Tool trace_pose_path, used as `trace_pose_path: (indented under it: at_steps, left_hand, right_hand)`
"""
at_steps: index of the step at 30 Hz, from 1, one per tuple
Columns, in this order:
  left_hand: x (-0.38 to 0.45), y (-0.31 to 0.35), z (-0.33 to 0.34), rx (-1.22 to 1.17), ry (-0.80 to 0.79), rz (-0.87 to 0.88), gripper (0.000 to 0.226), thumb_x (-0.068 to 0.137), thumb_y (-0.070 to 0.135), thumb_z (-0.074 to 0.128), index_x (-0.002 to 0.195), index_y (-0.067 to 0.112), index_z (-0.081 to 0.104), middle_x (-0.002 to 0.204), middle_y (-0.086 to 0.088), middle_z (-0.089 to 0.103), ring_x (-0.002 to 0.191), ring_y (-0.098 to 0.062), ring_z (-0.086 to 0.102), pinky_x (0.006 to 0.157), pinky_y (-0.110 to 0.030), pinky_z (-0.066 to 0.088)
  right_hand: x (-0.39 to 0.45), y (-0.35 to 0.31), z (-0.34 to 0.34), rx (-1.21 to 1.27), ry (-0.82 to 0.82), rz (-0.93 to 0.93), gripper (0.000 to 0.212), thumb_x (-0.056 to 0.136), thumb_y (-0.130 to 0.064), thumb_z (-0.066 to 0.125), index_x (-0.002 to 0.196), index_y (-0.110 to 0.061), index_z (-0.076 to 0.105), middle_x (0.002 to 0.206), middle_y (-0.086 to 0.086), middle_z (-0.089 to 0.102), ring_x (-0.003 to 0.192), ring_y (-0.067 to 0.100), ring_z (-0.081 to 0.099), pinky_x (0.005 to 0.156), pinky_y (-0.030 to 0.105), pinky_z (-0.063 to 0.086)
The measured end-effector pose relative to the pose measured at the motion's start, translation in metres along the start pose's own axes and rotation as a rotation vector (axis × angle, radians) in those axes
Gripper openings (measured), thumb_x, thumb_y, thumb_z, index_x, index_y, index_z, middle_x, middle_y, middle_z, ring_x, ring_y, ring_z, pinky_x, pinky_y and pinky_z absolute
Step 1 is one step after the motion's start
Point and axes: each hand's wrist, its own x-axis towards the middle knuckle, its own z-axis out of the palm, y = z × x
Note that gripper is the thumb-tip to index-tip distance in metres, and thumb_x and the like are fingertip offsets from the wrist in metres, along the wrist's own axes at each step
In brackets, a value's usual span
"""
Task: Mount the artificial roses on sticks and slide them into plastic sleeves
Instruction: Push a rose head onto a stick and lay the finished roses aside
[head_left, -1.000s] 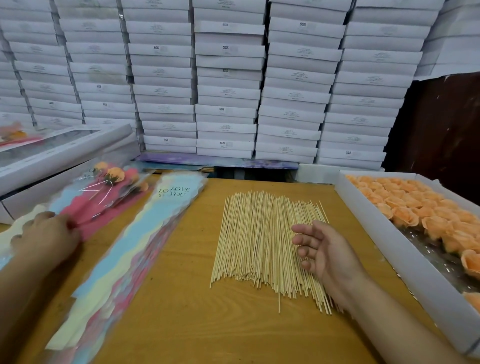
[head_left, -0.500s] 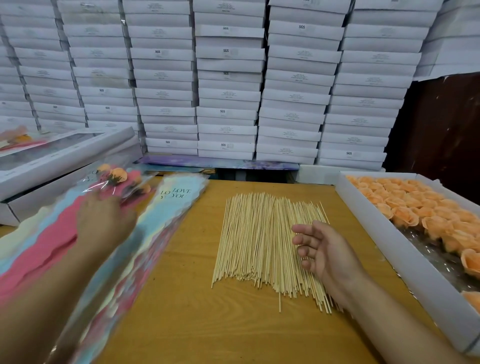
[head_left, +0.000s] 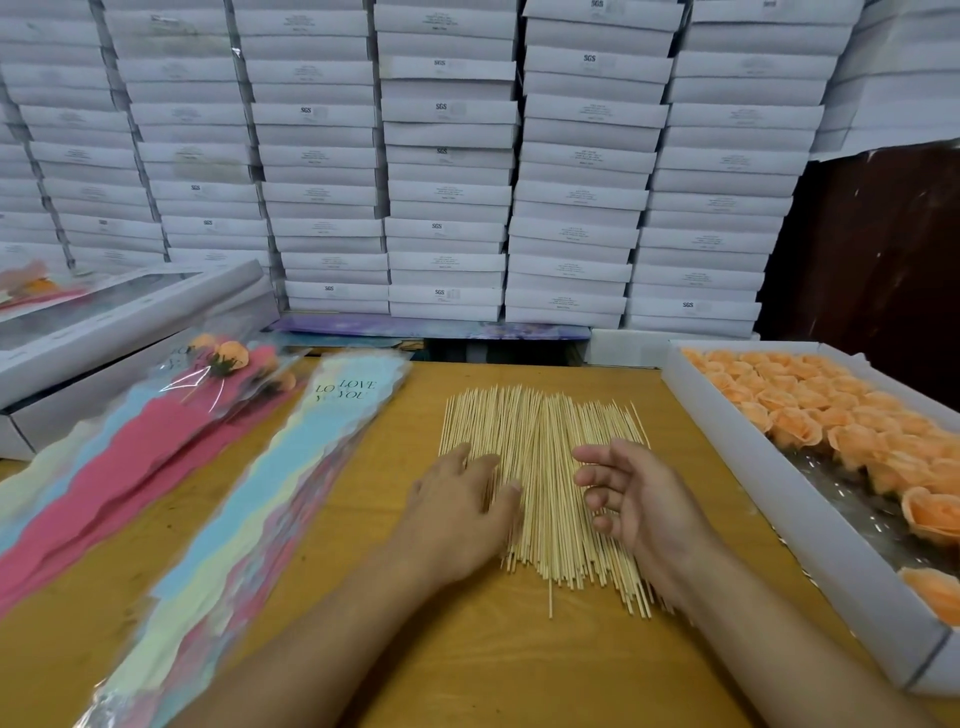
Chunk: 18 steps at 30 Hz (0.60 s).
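While the left hand (head_left: 460, 512) lies flat with fingers spread on the sticks (head_left: 540, 467) mid-table (head_left: 467, 665), the right hand (head_left: 631, 499) rests loose, holding nothing.

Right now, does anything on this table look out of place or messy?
Mostly tidy. One stick pokes out of the near end of the stick pile, and the tray of roses has bare gaps near its front.

On the desk (head_left: 363, 597) the sticks (head_left: 540, 467) lie in the middle, the plastic sleeves (head_left: 291, 478) to their left, the box of roses (head_left: 810, 530) to their right; stacked boxes (head_left: 447, 156) stand behind.
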Motion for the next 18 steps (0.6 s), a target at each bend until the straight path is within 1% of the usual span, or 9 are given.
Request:
trace_pose_path:
  at_steps: [3, 5, 10, 15, 18]
  left_hand:
    - [-0.006, 0.001, 0.009, 0.046, -0.051, 0.057, 0.063, 0.099, 0.066, 0.023, 0.155, 0.038, 0.026, 0.168, 0.002, 0.013, 0.154, -0.019, 0.008, 0.124, -0.052, 0.009]
    - [-0.008, -0.001, 0.012, 0.086, -0.09, 0.06, 0.063, 0.099, 0.067, 0.019, 0.156, 0.039, 0.023, 0.168, 0.006, 0.011, 0.155, -0.018, 0.003, 0.125, -0.052, 0.003]
    - [-0.007, -0.005, 0.017, 0.208, -0.103, 0.082, 0.066, 0.098, 0.067, 0.018, 0.158, 0.038, 0.016, 0.168, 0.007, 0.009, 0.155, -0.019, 0.002, 0.124, -0.05, 0.002]
    - [-0.008, -0.007, 0.019, 0.213, -0.097, 0.09, 0.065, 0.098, 0.066, 0.017, 0.158, 0.038, 0.015, 0.168, 0.006, 0.009, 0.155, -0.019, 0.001, 0.123, -0.049, 0.003]
    - [-0.008, -0.006, 0.018, 0.218, -0.103, 0.085, 0.065, 0.099, 0.065, 0.016, 0.158, 0.038, 0.014, 0.168, 0.007, 0.007, 0.155, -0.019, 0.0, 0.124, -0.048, 0.002]
  right_hand:
    - [-0.002, -0.001, 0.0, -0.011, 0.003, -0.006, 0.038, 0.104, -0.029, 0.039, 0.102, -0.007, 0.07, 0.07, 0.0, 0.069, 0.055, 0.009, 0.056, 0.049, 0.024, 0.043]
    - [-0.003, -0.001, 0.001, -0.015, -0.001, -0.01, 0.038, 0.104, -0.029, 0.04, 0.101, -0.008, 0.07, 0.07, 0.0, 0.069, 0.055, 0.008, 0.056, 0.05, 0.024, 0.044]
    - [-0.008, -0.003, 0.004, -0.061, 0.001, -0.044, 0.036, 0.105, -0.027, 0.04, 0.099, -0.007, 0.07, 0.07, 0.001, 0.069, 0.055, 0.009, 0.056, 0.049, 0.024, 0.044]
    - [-0.014, -0.017, 0.005, -0.259, 0.002, -0.151, 0.03, 0.102, -0.021, 0.044, 0.094, -0.012, 0.072, 0.072, 0.001, 0.07, 0.056, 0.008, 0.058, 0.046, 0.022, 0.047]
    - [-0.018, -0.031, 0.004, -0.482, 0.002, -0.227, 0.029, 0.102, -0.02, 0.045, 0.092, -0.02, 0.072, 0.077, -0.003, 0.073, 0.058, 0.006, 0.061, 0.05, 0.021, 0.049]
